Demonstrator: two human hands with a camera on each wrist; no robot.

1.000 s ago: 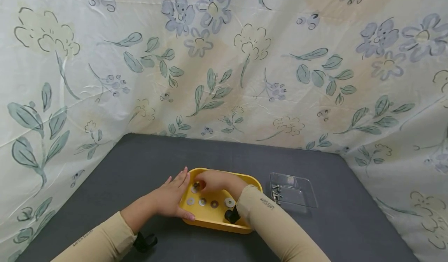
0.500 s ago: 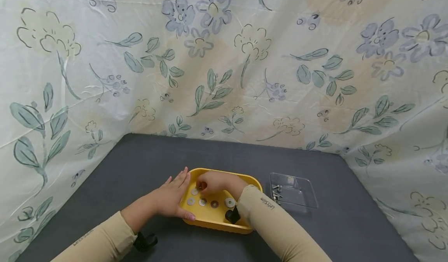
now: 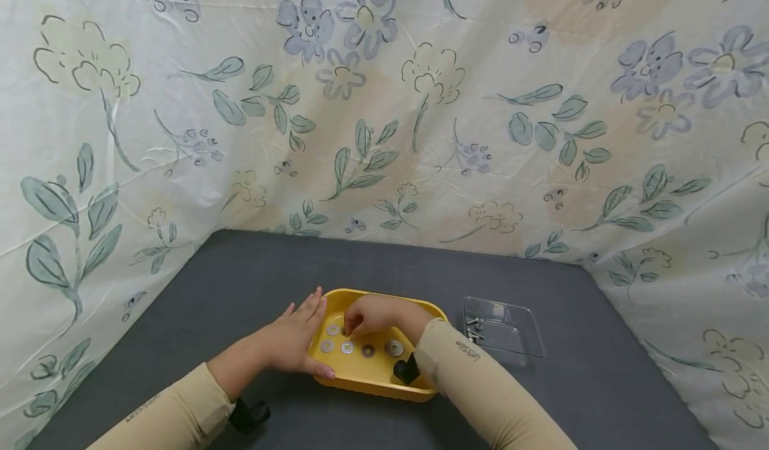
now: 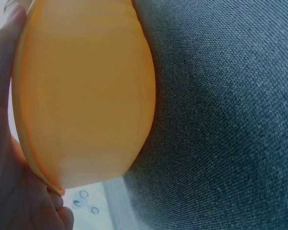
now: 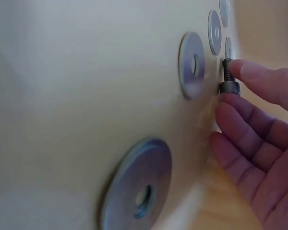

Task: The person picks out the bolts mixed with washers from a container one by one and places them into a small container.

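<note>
My left hand (image 3: 291,340) rests on the left end of a yellow tray (image 3: 375,386), fingers extended along the far side and thumb on the near corner. The left wrist view shows the tray's outer wall (image 4: 86,96) beside this hand. Inside the tray, my right hand (image 3: 375,313) pinches a dark socket-head screw (image 5: 229,84) between thumb and forefinger, its head lower and its thread upper in the right wrist view. Several flat metal washers (image 3: 347,347) lie on the tray floor near it. Closest to the right wrist camera is a large washer (image 5: 129,179).
To the right of the yellow tray stands a clear plastic box (image 3: 510,333) with several small screws (image 3: 474,330) at its left side. Dark grey cloth covers the table (image 3: 270,263). A floral curtain (image 3: 384,136) encloses the back and sides.
My right hand has shifted slightly right and nearer with the screw, away from the tray's far-left washer. The left hand stays in place on the tray.
</note>
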